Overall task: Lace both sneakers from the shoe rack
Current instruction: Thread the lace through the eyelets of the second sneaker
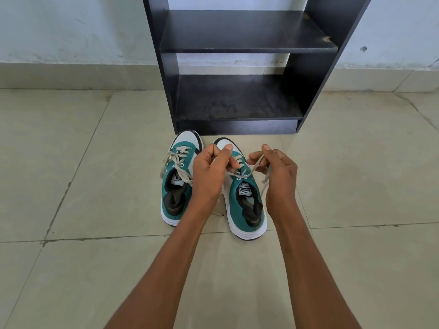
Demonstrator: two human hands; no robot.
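Note:
Two green and white sneakers stand side by side on the floor, toes toward the rack. The left sneaker (177,186) has its pale lace threaded through the eyelets, with loose ends hanging off its left side. Over the right sneaker (247,200), my left hand (210,172) pinches one end of that shoe's lace (253,170). My right hand (280,173) pinches the other end, which dangles past the shoe's right side. Both ends come out of the top eyelets and are pulled up and apart.
A black shoe rack (240,65) with two bare shelves stands against the pale wall just beyond the sneakers. Beige floor tiles (78,174) spread out on both sides.

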